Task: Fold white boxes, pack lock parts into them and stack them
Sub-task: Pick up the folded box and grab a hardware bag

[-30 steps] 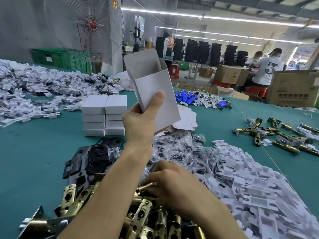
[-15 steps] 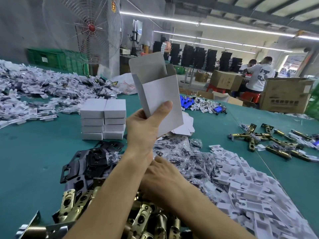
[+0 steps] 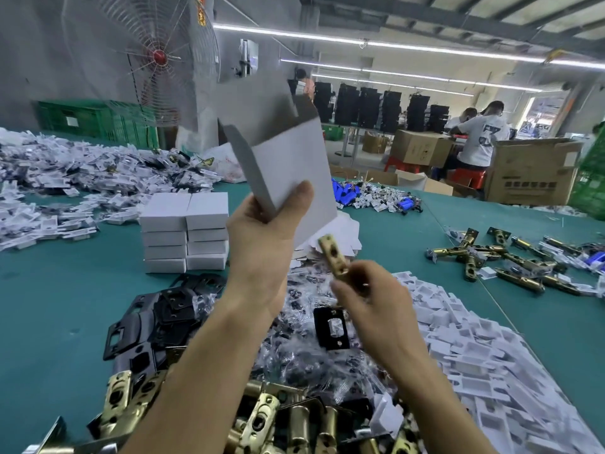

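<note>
Over piled parts [image 3: 278,417], left hand [image 3: 262,247] grips box [image 3: 289,168], right hand [image 3: 376,306] pinches latch [image 3: 334,257], stack [image 3: 185,231] behind

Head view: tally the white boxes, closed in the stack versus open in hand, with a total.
Closed boxes, stacked in two columns: 8 visible
Open box, held in left hand: 1
Total: 9

Overhead strip lights [image 3: 409,46] glare brightly; edges bow.
</note>
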The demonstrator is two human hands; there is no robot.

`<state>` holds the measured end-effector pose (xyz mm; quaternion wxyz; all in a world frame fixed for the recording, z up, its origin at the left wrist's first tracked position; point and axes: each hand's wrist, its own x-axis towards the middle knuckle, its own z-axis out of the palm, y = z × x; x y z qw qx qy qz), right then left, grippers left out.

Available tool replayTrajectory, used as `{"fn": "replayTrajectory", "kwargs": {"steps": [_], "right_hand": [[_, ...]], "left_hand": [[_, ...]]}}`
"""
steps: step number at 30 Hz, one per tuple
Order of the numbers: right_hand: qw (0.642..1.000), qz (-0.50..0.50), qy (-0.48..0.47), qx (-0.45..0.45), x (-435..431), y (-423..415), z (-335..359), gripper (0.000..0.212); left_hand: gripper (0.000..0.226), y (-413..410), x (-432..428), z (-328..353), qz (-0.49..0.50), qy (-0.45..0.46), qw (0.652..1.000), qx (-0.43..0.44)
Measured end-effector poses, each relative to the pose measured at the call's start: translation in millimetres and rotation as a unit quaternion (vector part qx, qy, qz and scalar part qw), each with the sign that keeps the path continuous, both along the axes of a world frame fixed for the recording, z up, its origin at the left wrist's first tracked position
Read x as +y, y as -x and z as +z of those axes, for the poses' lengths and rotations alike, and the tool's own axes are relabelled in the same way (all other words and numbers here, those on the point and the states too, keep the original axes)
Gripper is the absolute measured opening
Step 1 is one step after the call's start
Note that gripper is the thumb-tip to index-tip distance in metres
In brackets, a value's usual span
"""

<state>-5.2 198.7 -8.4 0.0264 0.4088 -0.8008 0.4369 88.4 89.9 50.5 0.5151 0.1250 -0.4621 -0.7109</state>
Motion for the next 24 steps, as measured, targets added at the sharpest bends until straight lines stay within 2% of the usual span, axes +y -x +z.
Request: {"fn": "replayTrajectory", "kwargs": {"steps": [2,4,8,10,12,16,21,24], "right_hand": [[0.990,-0.021,0.073,-0.119,11.4,11.7,0.7,0.010],[0.973,-0.041,0.139,-0.181,21.1,21.6,0.6,0.007],[0.934,-0.042,0.265,-0.236,33.2,33.5,7.7,0.014],[0.913,-0.025,0.327,-0.243,36.6,33.8,17.7,0.032],[0.904,-0.011,0.369,-0.214,40.4,31.5,30.3,0.054],[0.912,0.008,0.403,-0.071,48.8,23.1,45.3,0.081],[0.923,-0.040,0.376,0.072,47.2,20.7,44.9,0.071],[0.924,-0.088,0.353,0.116,47.5,21.4,44.0,0.072]], "left_hand": [[0.028,4.1,0.7,-6.6,-0.026,0.002,0.999,-0.039],[0.031,7.1,-0.5,-14.0,-0.050,0.002,0.996,-0.073],[0.026,12.1,-2.0,-26.3,-0.079,0.068,0.980,-0.168],[0.023,14.6,-0.4,-32.4,-0.091,0.127,0.963,-0.219],[0.025,16.9,1.0,-38.5,-0.108,0.170,0.945,-0.259],[0.028,20.0,5.2,-46.8,-0.154,0.193,0.917,-0.312],[0.025,20.3,11.2,-51.1,-0.191,0.222,0.895,-0.336],[0.032,22.5,14.8,-53.5,-0.208,0.233,0.888,-0.338]]}}
